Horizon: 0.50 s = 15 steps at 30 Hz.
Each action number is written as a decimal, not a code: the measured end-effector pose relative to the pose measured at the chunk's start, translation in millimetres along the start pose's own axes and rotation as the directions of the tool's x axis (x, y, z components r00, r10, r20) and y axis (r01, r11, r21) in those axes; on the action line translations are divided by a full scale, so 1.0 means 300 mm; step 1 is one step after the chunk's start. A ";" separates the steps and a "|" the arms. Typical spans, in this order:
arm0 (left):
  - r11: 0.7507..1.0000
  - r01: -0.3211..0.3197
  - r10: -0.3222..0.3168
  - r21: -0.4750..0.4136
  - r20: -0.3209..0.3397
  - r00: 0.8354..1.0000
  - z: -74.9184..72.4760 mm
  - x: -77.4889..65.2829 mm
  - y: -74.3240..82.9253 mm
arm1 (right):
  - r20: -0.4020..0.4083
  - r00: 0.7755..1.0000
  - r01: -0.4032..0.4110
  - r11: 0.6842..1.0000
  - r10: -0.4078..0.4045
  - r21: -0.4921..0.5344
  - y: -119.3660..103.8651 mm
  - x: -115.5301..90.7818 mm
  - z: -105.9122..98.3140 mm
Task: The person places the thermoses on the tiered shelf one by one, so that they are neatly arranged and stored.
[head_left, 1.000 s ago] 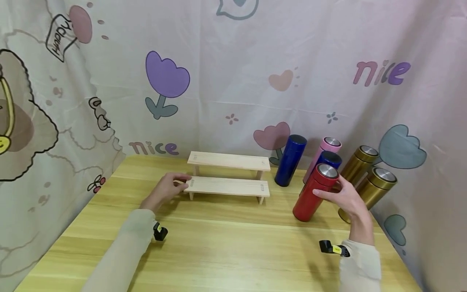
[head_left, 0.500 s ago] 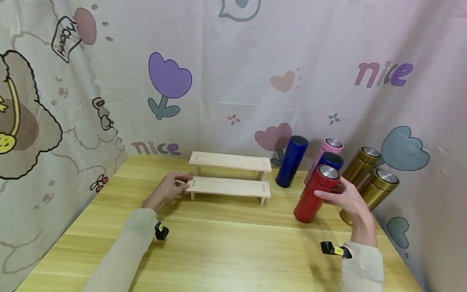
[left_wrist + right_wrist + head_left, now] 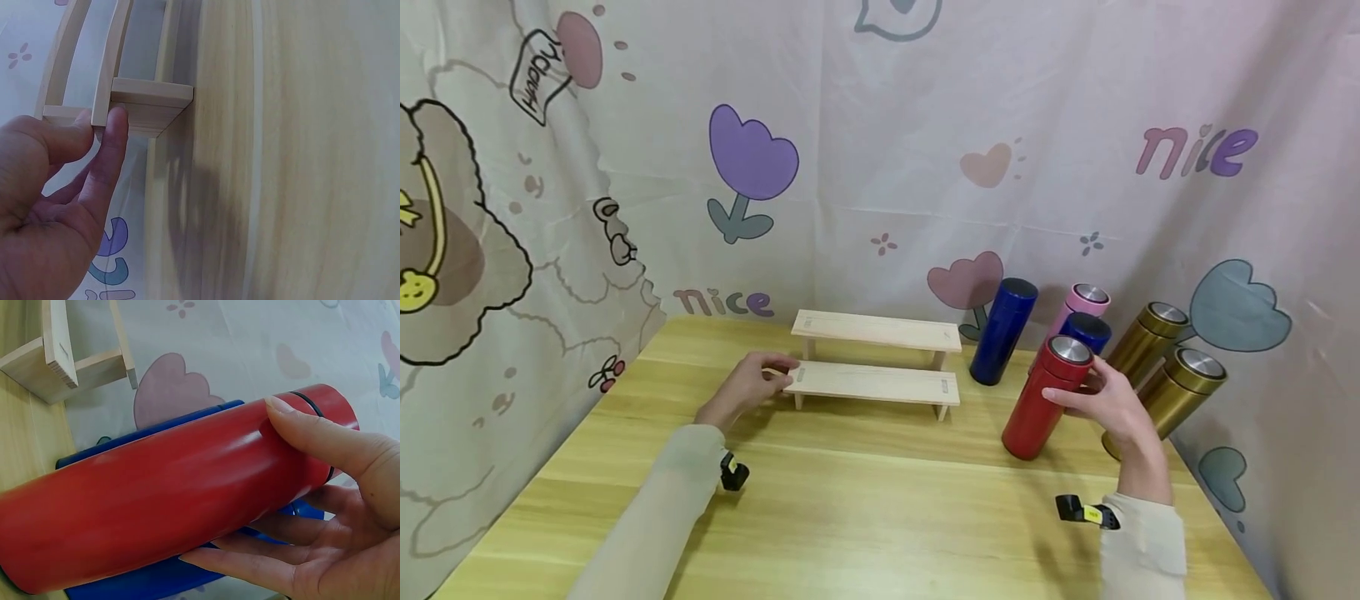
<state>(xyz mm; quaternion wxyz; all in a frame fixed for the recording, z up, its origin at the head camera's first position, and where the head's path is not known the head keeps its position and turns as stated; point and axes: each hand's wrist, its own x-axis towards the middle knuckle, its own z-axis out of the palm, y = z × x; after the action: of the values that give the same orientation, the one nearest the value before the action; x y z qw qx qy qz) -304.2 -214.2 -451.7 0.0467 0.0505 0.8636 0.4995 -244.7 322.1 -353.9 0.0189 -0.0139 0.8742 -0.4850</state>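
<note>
A red thermos bottle with a steel-topped lid stands on the right of the table. My right hand grips it near the lid, thumb across the front and fingers behind, as the right wrist view shows. On the left, my left hand pinches the end of the lower step of a two-step wooden rack. In the left wrist view the thumb lies on top of the board and a finger sits under it. Both steps of the rack are bare.
Behind the red bottle stand a blue thermos and a pink thermos, both partly hidden. Another blue thermos is beside the rack. Two gold thermoses stand at the right near the printed curtain. Wooden table beneath.
The red bottle has shifted very slightly toward the left relative to the blue one behind, still in my right hand. My left hand keeps its pinch on the rack. The head view drifts a little.
</note>
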 end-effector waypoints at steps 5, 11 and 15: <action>1.000 -0.005 0.005 -0.016 0.013 1.000 0.005 -0.003 -0.002 | 0.005 1.000 0.012 1.000 -0.012 -0.019 -0.020 0.000 0.012; 0.999 -0.009 0.010 -0.038 0.024 1.000 0.006 -0.003 -0.004 | 0.023 0.999 0.047 0.998 -0.046 -0.052 -0.075 0.016 0.020; 0.999 0.009 -0.008 -0.053 0.019 1.000 -0.002 0.002 -0.005 | 0.048 0.996 0.084 0.993 -0.081 -0.078 -0.123 0.042 0.018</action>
<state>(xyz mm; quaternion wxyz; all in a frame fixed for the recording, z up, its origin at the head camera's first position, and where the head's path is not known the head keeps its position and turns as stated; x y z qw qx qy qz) -305.0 -215.4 -452.9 0.0584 0.0505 0.8496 0.5217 -256.7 297.3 -325.6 0.0180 -0.0616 0.8909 -0.4496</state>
